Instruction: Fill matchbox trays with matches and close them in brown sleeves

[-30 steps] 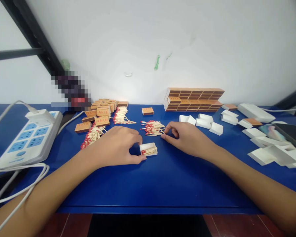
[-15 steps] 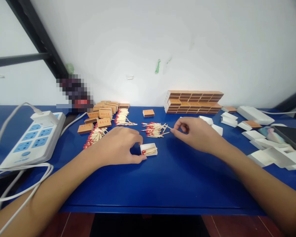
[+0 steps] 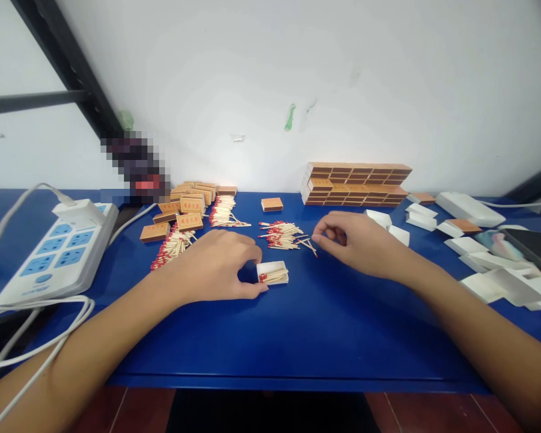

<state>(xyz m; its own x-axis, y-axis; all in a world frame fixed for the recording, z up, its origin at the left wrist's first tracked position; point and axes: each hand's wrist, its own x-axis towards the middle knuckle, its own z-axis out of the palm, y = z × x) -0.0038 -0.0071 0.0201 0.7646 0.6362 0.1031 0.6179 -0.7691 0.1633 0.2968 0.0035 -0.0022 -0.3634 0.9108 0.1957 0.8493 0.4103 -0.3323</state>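
Matches (image 3: 281, 236): one now lies loose beside the right grip (image 3: 358, 242), apparently released; left grip (image 3: 214, 264) grasps the tray (image 3: 267, 267), contents unchanged.

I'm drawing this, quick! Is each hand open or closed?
Left hand: closed, holding the white tray by its left end.
Right hand: curled beside loose matches, nothing visible in its grip; cannot tell if fully closed.

Left grip (image 3: 215, 266) on matchbox tray (image 3: 269, 267)
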